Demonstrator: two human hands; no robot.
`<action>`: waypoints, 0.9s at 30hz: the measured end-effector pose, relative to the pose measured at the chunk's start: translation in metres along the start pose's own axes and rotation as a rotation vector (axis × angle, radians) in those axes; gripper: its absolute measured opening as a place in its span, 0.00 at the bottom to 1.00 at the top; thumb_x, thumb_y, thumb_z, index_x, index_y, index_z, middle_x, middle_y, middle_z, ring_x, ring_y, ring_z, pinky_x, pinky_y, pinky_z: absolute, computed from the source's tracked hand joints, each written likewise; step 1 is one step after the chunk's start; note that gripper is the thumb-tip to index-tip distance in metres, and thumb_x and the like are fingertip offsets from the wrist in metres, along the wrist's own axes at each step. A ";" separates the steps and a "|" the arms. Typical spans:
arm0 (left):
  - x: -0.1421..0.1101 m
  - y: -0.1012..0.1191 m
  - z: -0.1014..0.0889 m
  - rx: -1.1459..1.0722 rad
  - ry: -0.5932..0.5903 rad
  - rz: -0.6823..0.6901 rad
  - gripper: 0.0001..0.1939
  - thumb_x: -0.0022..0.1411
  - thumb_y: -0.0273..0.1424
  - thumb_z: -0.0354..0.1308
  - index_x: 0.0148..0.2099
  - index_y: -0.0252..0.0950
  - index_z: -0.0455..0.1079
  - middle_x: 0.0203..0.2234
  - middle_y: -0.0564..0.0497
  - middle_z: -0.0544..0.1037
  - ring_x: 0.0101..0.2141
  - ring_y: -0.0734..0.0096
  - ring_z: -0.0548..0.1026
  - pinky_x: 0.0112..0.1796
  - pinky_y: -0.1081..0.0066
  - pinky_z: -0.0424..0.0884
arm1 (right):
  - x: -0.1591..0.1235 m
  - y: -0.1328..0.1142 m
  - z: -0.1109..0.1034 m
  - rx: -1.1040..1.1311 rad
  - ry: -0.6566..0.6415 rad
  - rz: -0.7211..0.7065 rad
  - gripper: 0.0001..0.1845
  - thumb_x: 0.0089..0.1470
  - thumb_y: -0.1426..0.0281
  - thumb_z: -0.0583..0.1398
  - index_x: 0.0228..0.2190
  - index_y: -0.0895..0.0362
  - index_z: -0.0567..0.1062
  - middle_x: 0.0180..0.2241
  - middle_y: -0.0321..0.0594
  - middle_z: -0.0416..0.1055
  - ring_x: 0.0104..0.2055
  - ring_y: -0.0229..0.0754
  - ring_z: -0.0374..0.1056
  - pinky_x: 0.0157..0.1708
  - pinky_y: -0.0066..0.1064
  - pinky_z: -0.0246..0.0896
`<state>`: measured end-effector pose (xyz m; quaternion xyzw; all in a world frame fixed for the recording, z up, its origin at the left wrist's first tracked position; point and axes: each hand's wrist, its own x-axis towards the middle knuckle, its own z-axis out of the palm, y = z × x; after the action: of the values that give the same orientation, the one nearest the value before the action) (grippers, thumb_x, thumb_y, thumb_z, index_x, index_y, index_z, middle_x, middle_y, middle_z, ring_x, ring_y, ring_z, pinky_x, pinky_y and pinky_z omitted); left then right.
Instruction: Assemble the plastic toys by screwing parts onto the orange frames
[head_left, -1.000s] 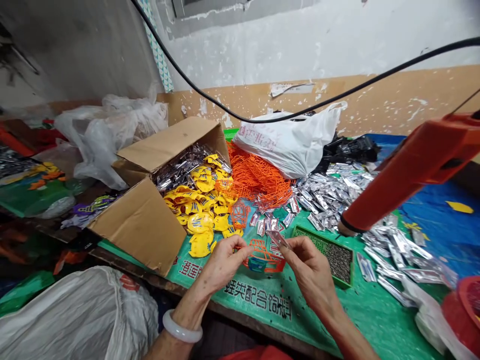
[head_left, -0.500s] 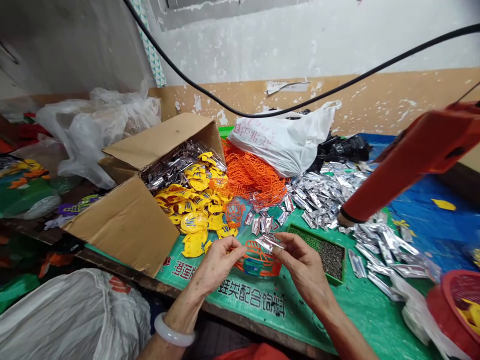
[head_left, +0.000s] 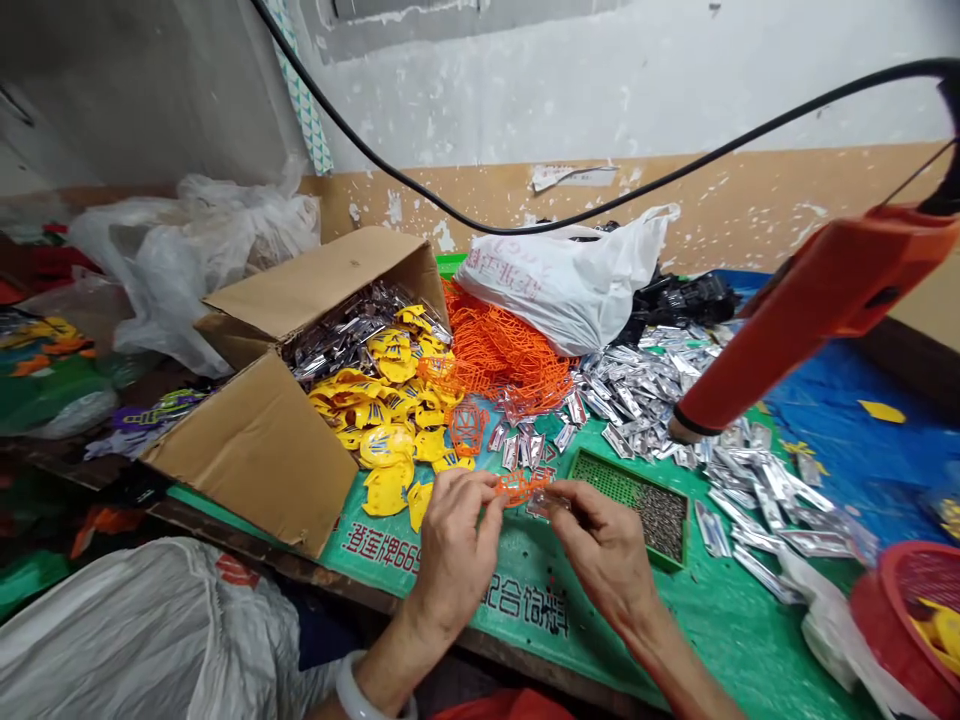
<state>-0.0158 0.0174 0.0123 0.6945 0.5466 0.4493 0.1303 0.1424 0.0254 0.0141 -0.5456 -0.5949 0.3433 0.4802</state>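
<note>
On one bench, one cardboard box is lying open; orange frames, silver strips and yellow pieces, too many to count, are apparently awaiting handling. Above the bench, the left hand is pinching one held frame, seemingly unfinished; the right hand is apparently pinching one held strip beside it.

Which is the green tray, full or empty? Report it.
Neither: the tray is part full. Dark bits lie toward its right end; its left looks mostly bare.
</note>
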 end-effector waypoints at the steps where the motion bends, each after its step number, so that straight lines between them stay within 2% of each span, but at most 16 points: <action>1: -0.004 0.002 0.005 0.006 0.013 0.028 0.07 0.61 0.24 0.53 0.32 0.38 0.69 0.35 0.47 0.78 0.40 0.62 0.71 0.44 0.62 0.68 | -0.001 -0.003 0.003 -0.027 0.006 -0.013 0.08 0.46 0.67 0.60 0.26 0.55 0.79 0.20 0.36 0.71 0.22 0.38 0.63 0.24 0.29 0.57; 4: -0.012 0.006 0.014 -0.045 0.004 0.015 0.09 0.60 0.22 0.51 0.33 0.38 0.69 0.34 0.47 0.78 0.39 0.62 0.72 0.42 0.63 0.70 | -0.004 -0.010 0.009 -0.040 -0.058 0.022 0.09 0.46 0.63 0.62 0.26 0.56 0.78 0.16 0.32 0.63 0.18 0.34 0.56 0.20 0.27 0.50; 6: -0.013 0.006 0.015 -0.120 -0.040 -0.099 0.09 0.60 0.23 0.50 0.31 0.38 0.69 0.31 0.47 0.76 0.37 0.63 0.72 0.39 0.65 0.70 | -0.005 -0.012 0.009 -0.006 -0.169 0.061 0.10 0.46 0.63 0.63 0.28 0.57 0.78 0.16 0.31 0.61 0.19 0.33 0.55 0.19 0.26 0.49; 8: -0.012 0.004 0.012 -0.215 -0.116 -0.256 0.09 0.61 0.27 0.50 0.29 0.37 0.69 0.29 0.49 0.75 0.34 0.65 0.73 0.37 0.67 0.70 | -0.006 -0.011 0.007 0.022 -0.287 0.073 0.10 0.46 0.67 0.63 0.33 0.57 0.77 0.17 0.30 0.62 0.20 0.34 0.56 0.20 0.25 0.51; 10: -0.009 0.001 0.008 -0.314 -0.202 -0.380 0.10 0.62 0.32 0.51 0.29 0.36 0.69 0.27 0.51 0.74 0.32 0.67 0.72 0.36 0.68 0.68 | -0.007 -0.007 0.004 -0.013 -0.343 0.001 0.13 0.47 0.73 0.60 0.38 0.57 0.76 0.19 0.31 0.64 0.21 0.34 0.59 0.22 0.25 0.56; 12: -0.007 -0.001 0.004 -0.401 -0.273 -0.432 0.11 0.62 0.35 0.51 0.29 0.36 0.68 0.25 0.52 0.73 0.30 0.68 0.71 0.35 0.70 0.67 | -0.008 -0.002 0.002 -0.135 -0.304 -0.163 0.12 0.49 0.77 0.58 0.37 0.58 0.75 0.22 0.34 0.67 0.24 0.36 0.63 0.25 0.26 0.59; 15: -0.006 -0.002 0.000 -0.472 -0.323 -0.445 0.12 0.62 0.36 0.51 0.29 0.36 0.66 0.25 0.53 0.71 0.30 0.70 0.68 0.35 0.71 0.65 | -0.008 0.004 0.002 -0.363 -0.221 -0.391 0.09 0.54 0.76 0.56 0.34 0.57 0.75 0.25 0.38 0.67 0.26 0.38 0.65 0.26 0.28 0.61; 21: -0.007 -0.001 -0.005 -0.492 -0.367 -0.434 0.11 0.62 0.34 0.50 0.30 0.35 0.68 0.29 0.51 0.72 0.34 0.68 0.70 0.39 0.70 0.65 | -0.004 -0.002 -0.004 -0.579 -0.218 -0.552 0.09 0.59 0.68 0.55 0.36 0.54 0.75 0.33 0.42 0.67 0.29 0.37 0.64 0.25 0.26 0.59; 24: -0.009 -0.004 -0.003 -0.513 -0.377 -0.424 0.08 0.59 0.34 0.55 0.33 0.35 0.70 0.32 0.49 0.74 0.36 0.66 0.71 0.41 0.69 0.66 | -0.002 -0.007 -0.007 -0.615 -0.242 -0.652 0.09 0.60 0.69 0.54 0.37 0.55 0.75 0.32 0.41 0.69 0.32 0.39 0.64 0.29 0.28 0.58; 27: -0.011 -0.006 -0.001 -0.548 -0.393 -0.419 0.09 0.59 0.36 0.57 0.35 0.35 0.71 0.31 0.49 0.75 0.36 0.66 0.71 0.40 0.69 0.67 | -0.004 -0.009 -0.005 -0.632 -0.222 -0.720 0.08 0.60 0.70 0.55 0.38 0.55 0.74 0.30 0.40 0.70 0.31 0.40 0.62 0.30 0.32 0.53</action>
<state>-0.0208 0.0094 0.0030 0.5800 0.5011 0.4009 0.5018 0.1443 0.0196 0.0233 -0.3844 -0.8684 0.0146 0.3130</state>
